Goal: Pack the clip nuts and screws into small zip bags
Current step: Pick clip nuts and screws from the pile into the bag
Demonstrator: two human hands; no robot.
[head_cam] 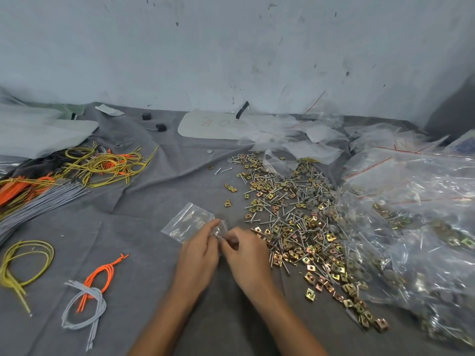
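Note:
A small clear zip bag (189, 222) lies on the grey cloth, tilted up to the left. My left hand (199, 255) pinches its near right corner. My right hand (248, 255) meets it there, fingertips curled and pinching something small at the bag's mouth; what it holds is too blurred to tell. A wide heap of brass clip nuts and silver screws (290, 217) spreads just right of my hands. A few single clip nuts (230, 187) lie apart at the heap's left edge.
Large clear bags with more hardware (416, 227) pile at the right. Yellow, orange and grey cords (102, 165) lie at the left, with a small cord bundle (88, 294) near me. Empty bags and a white sheet (213, 124) lie by the wall.

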